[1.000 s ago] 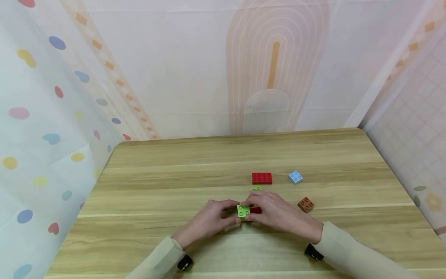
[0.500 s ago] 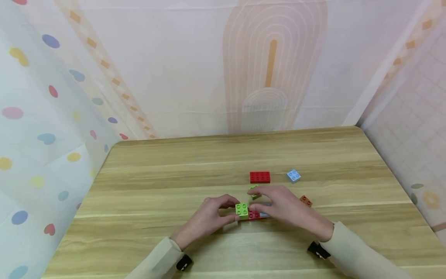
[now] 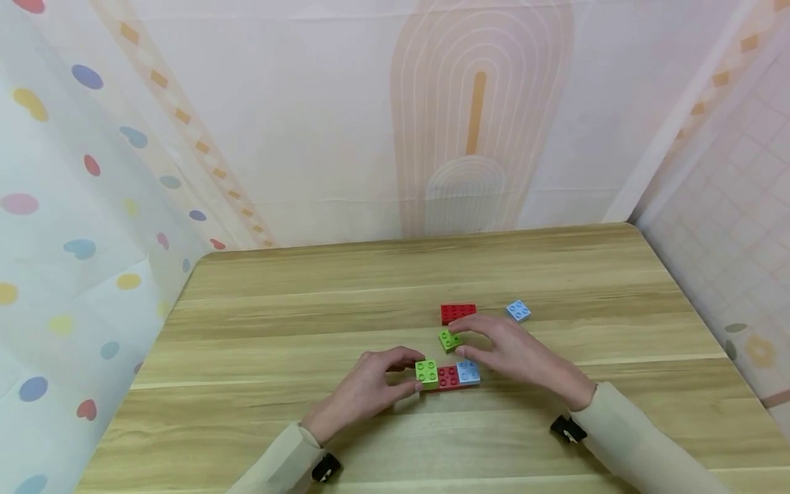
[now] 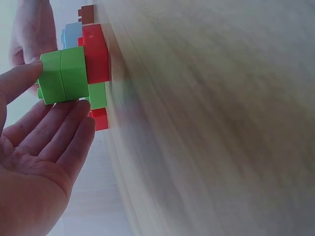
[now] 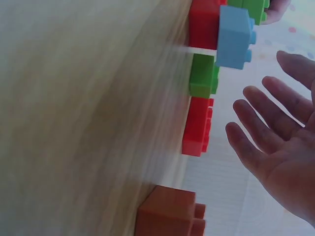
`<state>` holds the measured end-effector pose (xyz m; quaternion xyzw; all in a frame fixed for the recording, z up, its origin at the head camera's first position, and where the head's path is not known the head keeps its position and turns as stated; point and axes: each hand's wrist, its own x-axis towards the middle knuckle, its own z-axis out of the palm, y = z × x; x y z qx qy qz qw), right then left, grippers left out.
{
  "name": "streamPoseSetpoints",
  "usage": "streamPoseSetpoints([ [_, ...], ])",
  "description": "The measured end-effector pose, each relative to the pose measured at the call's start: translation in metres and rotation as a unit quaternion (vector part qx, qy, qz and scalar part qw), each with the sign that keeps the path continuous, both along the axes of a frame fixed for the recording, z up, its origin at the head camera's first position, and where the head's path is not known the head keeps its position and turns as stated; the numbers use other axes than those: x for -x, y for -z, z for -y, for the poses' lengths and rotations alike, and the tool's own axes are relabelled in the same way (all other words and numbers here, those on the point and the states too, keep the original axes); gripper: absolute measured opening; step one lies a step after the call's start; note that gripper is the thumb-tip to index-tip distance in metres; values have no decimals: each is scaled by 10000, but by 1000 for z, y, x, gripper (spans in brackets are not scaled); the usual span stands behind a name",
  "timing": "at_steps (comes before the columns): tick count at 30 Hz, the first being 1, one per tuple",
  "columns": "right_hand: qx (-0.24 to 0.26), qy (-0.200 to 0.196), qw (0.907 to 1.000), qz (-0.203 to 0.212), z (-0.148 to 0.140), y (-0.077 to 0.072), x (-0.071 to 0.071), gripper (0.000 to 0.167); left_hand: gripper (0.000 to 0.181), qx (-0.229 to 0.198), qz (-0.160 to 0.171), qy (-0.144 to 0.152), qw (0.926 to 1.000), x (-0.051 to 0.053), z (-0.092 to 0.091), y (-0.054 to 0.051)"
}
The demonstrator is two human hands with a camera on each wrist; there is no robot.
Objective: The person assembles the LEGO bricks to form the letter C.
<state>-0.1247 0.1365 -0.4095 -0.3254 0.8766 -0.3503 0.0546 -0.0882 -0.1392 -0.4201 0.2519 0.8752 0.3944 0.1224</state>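
Brick in brown [image 5: 167,211] is cut off at the right wrist view's lower edge and hidden behind the right hand [image 3: 515,348] in the head view. Two stacked green bricks [image 3: 426,374] sit between thumb and fingers of the left hand [image 3: 379,381], which pinches them atop a red brick [image 3: 447,377]. The right hand, fingers spread, holds nothing; a loose green brick [image 3: 448,340] lies just beyond its fingertips.

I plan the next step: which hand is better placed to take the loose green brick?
Probably the right hand: it is empty, beside the loose green brick; the left hand holds stacked green bricks.
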Motion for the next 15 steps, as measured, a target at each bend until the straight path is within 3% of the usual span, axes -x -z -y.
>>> streamPoseSetpoints([
  [15, -259, -328, 9989, 225, 6, 7, 16, 46, 33, -82, -78, -5, 9999, 0, 1, 2],
])
